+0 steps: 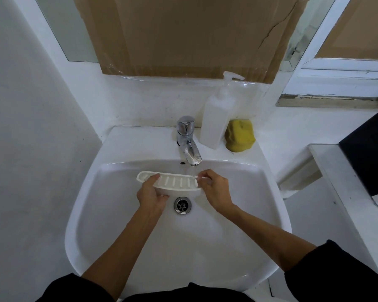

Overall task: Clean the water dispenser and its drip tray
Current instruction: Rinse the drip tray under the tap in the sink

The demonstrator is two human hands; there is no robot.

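I hold a white slotted drip tray (172, 181) over the white sink (109, 214), just below the chrome tap (187, 140). Water runs from the spout onto the tray's right end. My left hand (152, 196) grips the tray from its left and front side, thumb on top. At the tray's right end my right hand (216, 190) pinches the edge with its fingertips, in the stream. The water dispenser itself is not in view.
A white pump bottle (215, 120) and a yellow sponge (239, 136) stand on the sink's back ledge right of the tap. The drain (182, 205) lies below the tray. A white shelf edge (336, 171) with a dark object (371, 149) is at right. Cardboard (188, 33) covers the mirror.
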